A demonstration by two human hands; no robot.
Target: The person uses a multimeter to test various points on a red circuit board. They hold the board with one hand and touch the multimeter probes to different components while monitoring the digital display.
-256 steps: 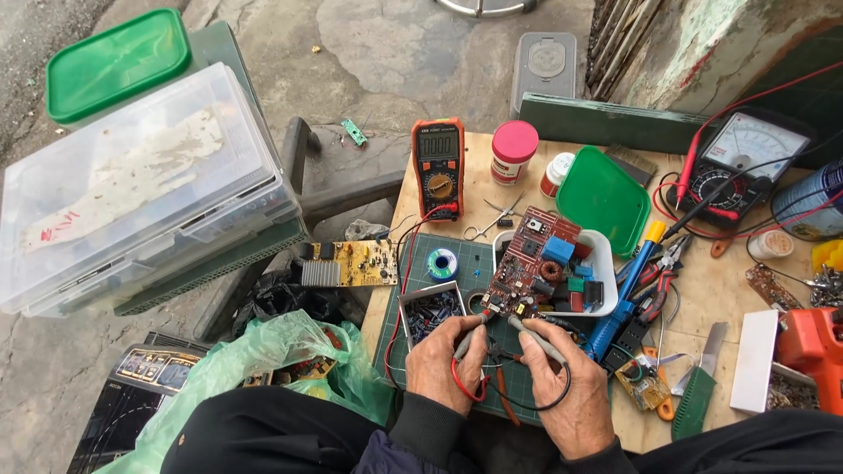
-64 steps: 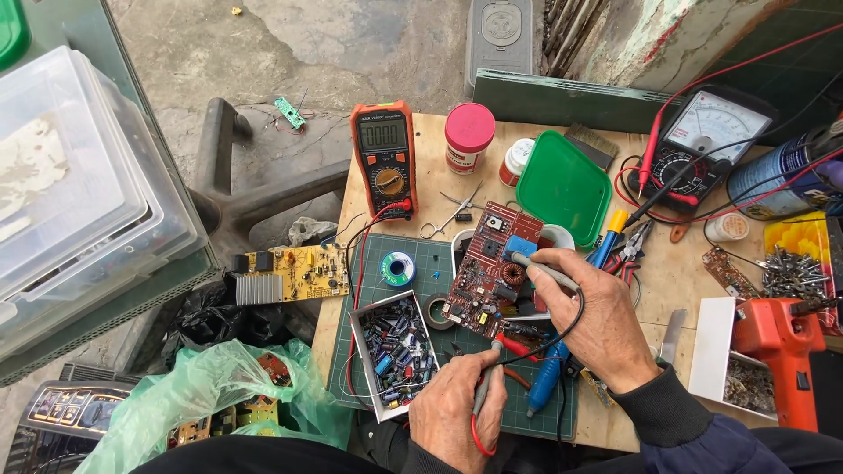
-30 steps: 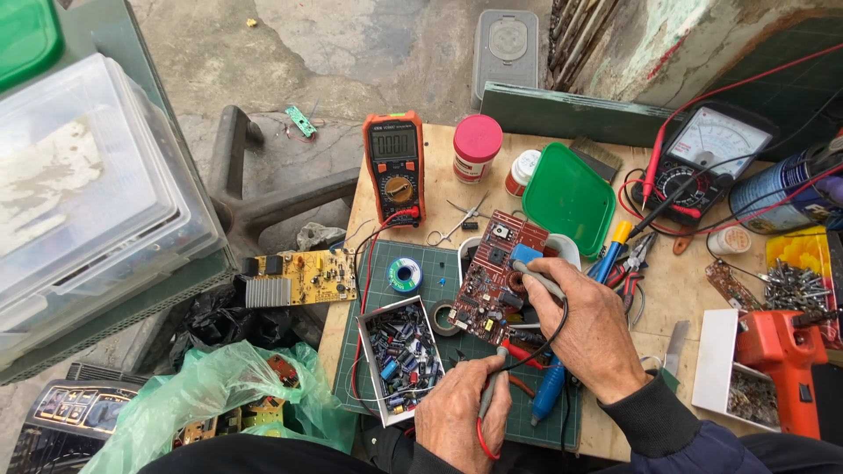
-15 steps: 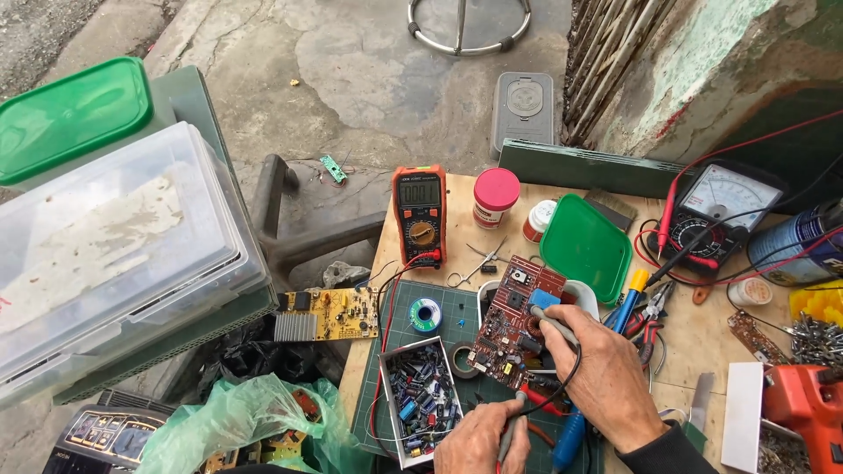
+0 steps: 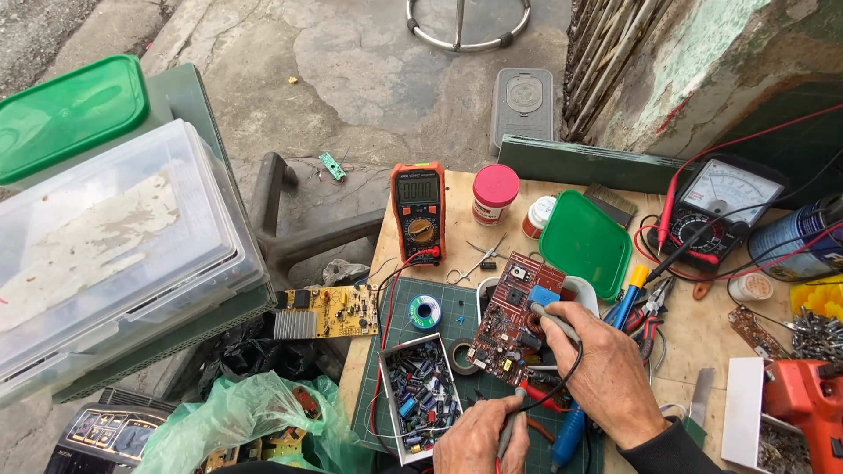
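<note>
A red circuit board point(image 5: 511, 319) lies tilted on a green cutting mat point(image 5: 436, 335) near the table's front. My right hand point(image 5: 599, 371) rests over the board's right side and grips a grey probe point(image 5: 551, 318) with its tip on the board. My left hand point(image 5: 481, 436) is at the bottom edge, closed around a second grey probe point(image 5: 510, 423) whose tip points at the board's lower edge. Black and red leads run between the two hands. A small open box of loose capacitors point(image 5: 419, 392) sits just left of my left hand.
An orange digital multimeter point(image 5: 418, 209), a pink-lidded jar point(image 5: 493, 194), a green lid point(image 5: 585, 243) and an analogue meter point(image 5: 720, 206) stand at the table's back. A solder reel point(image 5: 425, 311), blue-handled tool point(image 5: 569, 434) and orange drill point(image 5: 803, 406) lie nearby. Plastic bins point(image 5: 110, 246) are stacked left.
The view has tilted up and shifted, so my hands sit lower in frame. My left hand's probe has come up to the board's lower edge; the right probe stays on the board.
</note>
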